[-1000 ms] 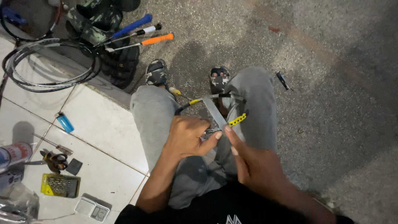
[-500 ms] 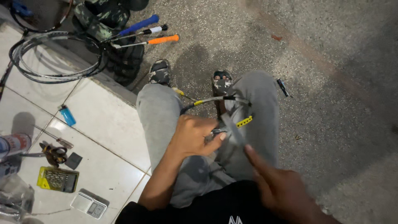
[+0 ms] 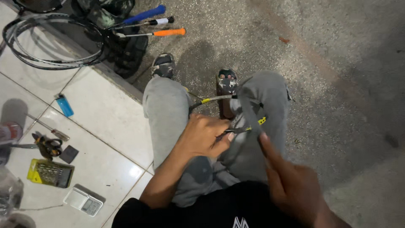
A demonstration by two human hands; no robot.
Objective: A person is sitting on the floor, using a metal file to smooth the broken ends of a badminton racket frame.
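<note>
Left hand (image 3: 202, 137) at frame centre, fingers wrapped round the handle of a badminton racket (image 3: 211, 100) lying across the grey-trousered lap. Right hand (image 3: 291, 185), lower right, fingers pinching a grey grip tape strip (image 3: 249, 112) running up from the handle. Lighter (image 3: 64, 105), scissors (image 3: 47, 145), yellow box (image 3: 49, 172) on the tiled floor (image 3: 105, 114) at left; spare rackets (image 3: 55, 40) upper left.

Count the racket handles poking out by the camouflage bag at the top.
3 racket handles lie fanned beside the camouflage bag: the blue handle uppermost, the black-and-white handle below it, and the orange handle lowest. Others may be hidden inside the bag.
</note>
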